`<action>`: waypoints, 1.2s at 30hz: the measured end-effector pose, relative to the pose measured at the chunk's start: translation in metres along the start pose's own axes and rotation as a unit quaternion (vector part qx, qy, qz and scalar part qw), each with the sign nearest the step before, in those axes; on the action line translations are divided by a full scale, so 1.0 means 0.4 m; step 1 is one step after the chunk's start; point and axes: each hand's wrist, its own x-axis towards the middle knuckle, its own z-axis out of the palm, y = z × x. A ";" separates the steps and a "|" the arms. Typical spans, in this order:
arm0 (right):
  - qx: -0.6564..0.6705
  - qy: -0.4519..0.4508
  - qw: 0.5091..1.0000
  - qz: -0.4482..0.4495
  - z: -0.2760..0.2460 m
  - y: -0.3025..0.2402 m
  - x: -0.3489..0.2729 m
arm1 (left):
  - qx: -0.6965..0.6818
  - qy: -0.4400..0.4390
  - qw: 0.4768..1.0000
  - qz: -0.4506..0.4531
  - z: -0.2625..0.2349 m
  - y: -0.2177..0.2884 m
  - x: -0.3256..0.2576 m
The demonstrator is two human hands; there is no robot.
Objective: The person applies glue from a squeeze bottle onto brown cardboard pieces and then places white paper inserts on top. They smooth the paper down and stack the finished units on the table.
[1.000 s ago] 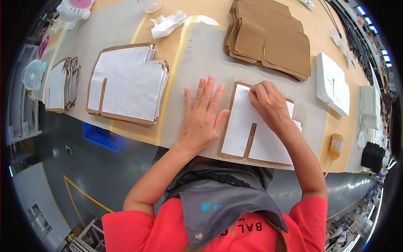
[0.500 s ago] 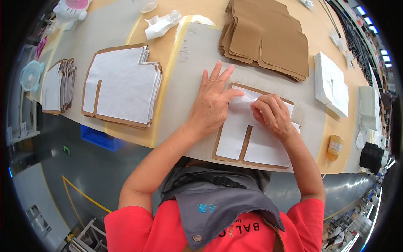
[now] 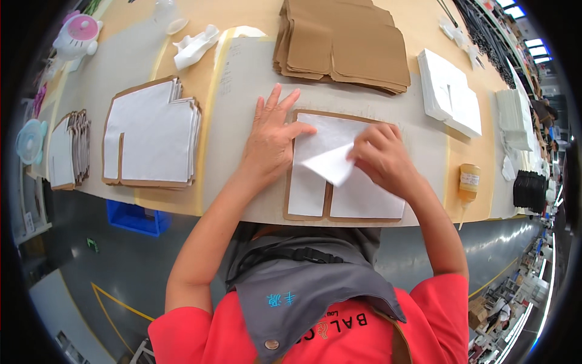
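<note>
As the head view looks down on your work, your left hand (image 3: pixel 268 141) lies with its fingers spread wide over the left edge of a brown panel (image 3: pixel 328 206), its thumb reaching onto the white sheet (image 3: pixel 367 199) that covers most of that panel. Your right hand (image 3: pixel 379 155) is closed, thumb and fingertips pinching a pointed white flap (image 3: pixel 330 165) that stands up over the middle of the sheet; you cannot tell from here whether the flap is part of that sheet or a separate piece. The brown panel lies flat near the front edge of the table (image 3: pixel 233 176), directly before you, its brown margin showing around the white and its slot opening toward you. Beyond it sits a pile of brown panels (image 3: pixel 345 48). To your left is a stack of white-faced panels (image 3: pixel 148 136) with brown borders, and farther left a smaller, fanned stack (image 3: pixel 71 151). On your right lie a stack of white sheets (image 3: pixel 450 94) and, nearer you, a yellowish bottle (image 3: pixel 468 182). A crumpled white piece (image 3: pixel 197 47) rests toward the far left.
</note>
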 end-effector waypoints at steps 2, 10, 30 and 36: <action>-0.070 -0.015 0.997 -0.038 -0.043 -0.081 -0.061 | 0.010 0.002 1.000 0.009 0.002 -0.001 -0.002; 0.078 -0.028 0.992 0.097 -0.326 -0.391 -0.295 | 0.024 0.015 0.998 0.047 0.037 -0.017 0.004; 0.015 0.051 0.901 0.430 -0.296 0.371 -0.472 | 0.027 -0.033 0.998 0.054 -0.001 0.057 -0.062; -0.027 0.154 0.951 0.268 -0.179 0.137 -0.233 | 0.040 -0.194 0.966 0.168 0.027 0.206 -0.085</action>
